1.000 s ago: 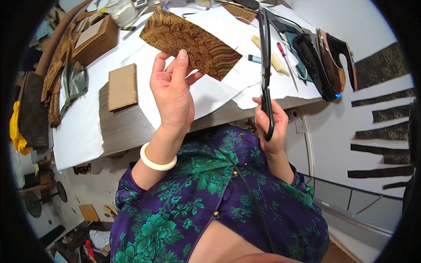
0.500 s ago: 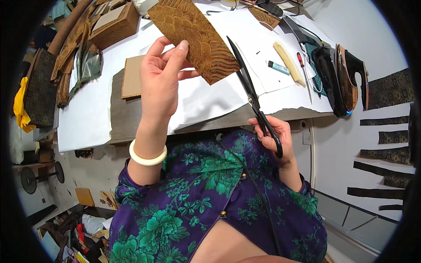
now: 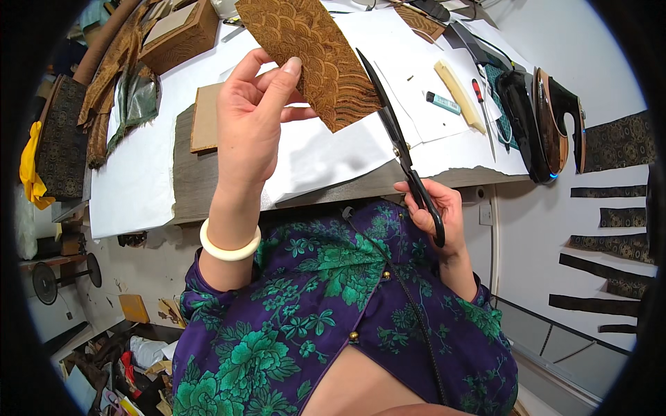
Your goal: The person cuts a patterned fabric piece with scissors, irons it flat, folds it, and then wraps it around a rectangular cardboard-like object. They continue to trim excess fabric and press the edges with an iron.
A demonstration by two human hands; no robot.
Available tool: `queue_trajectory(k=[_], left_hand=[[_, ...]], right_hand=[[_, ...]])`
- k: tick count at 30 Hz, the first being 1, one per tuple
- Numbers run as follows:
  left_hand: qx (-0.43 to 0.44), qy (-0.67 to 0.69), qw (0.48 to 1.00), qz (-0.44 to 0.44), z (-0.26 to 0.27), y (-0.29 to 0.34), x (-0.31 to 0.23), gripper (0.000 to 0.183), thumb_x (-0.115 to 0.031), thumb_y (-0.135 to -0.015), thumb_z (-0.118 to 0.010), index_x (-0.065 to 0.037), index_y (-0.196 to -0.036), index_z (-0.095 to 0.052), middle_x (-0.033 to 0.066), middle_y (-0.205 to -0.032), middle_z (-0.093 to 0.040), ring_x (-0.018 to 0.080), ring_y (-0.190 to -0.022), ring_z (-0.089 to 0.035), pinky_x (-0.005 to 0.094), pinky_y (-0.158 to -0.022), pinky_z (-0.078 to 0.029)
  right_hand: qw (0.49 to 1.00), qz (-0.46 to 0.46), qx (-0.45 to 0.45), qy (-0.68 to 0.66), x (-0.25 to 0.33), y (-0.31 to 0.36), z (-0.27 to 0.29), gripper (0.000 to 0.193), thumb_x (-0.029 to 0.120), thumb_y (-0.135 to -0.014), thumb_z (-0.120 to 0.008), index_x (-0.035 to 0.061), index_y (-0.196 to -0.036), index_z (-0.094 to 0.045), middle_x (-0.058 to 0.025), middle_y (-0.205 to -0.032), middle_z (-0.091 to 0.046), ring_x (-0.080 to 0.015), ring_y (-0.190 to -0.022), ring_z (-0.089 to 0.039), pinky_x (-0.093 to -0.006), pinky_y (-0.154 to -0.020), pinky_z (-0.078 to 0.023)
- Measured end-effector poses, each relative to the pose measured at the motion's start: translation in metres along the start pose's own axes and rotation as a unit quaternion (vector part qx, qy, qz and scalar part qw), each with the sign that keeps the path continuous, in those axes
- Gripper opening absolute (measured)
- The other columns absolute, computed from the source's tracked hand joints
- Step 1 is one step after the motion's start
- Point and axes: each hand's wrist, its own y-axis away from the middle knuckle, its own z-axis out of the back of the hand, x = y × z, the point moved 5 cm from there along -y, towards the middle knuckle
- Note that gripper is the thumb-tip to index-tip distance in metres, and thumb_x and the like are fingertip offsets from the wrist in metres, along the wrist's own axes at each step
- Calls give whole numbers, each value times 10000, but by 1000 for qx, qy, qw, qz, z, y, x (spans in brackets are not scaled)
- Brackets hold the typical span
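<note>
Pinched between the thumb and fingers of my left hand is a piece of brown-gold patterned brocade fabric, held up over the table. Its design shows scale-like arcs, with wavy stripes near the lower right edge. My right hand grips the handles of long black scissors, whose blades point up and away. The blades lie along the fabric's right edge near its lower corner. From here the two blades look nearly closed; I cannot tell whether cloth is between them.
White paper covers much of the grey table. A brown-sided board and a patterned box stand left. To the right are a small teal tube, a cream strip, a red-handled screwdriver and an iron.
My left hand and the fabric have shifted very slightly, the wrist a touch to the left. The scissor blades have moved up a little along the fabric's edge.
</note>
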Motion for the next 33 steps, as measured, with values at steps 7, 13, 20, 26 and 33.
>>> queue_trajectory(k=[7,13,20,26,33], left_hand=[[3,-3,1000,-2,1,0,-2,182,-149,-1016,-614,-31,-1154,-610,84,-928,-760,128,-759,-724,259,-626,-607],[-39,-5,999,3,-2,1,-6,203,-160,-1002,-643,-41,-1165,-628,-34,-734,-642,0,-593,-544,224,-604,-577],[-47,-14,999,-14,0,2,-7,191,-156,-998,-650,-53,-1158,-640,2,-810,-706,32,-653,-634,241,-602,-590],[-24,-34,998,-37,4,1,-7,198,-163,-1004,-640,-51,-1167,-639,54,-907,-750,79,-740,-711,246,-606,-604],[-23,-34,999,-31,10,-1,-4,202,-157,-1009,-629,-46,-1177,-634,62,-915,-750,91,-752,-720,243,-607,-609]], right_hand=[[1000,20,3,-12,-1,0,-2,566,164,-811,-861,-106,-1246,-620,67,-788,-517,1,-685,-456,-154,-592,-355],[999,28,26,-39,-2,1,-3,575,153,-803,-863,-108,-1252,-616,45,-809,-521,-14,-698,-470,-167,-595,-366],[999,29,28,-12,0,1,-3,533,119,-823,-837,-107,-1253,-616,63,-779,-502,-5,-672,-453,-170,-574,-347],[999,35,24,-6,-2,2,-4,476,86,-850,-813,-103,-1244,-625,73,-770,-504,2,-662,-447,-167,-564,-339],[999,23,22,-9,-1,3,-5,464,77,-857,-814,-105,-1242,-628,66,-787,-528,0,-669,-462,-163,-566,-351]])
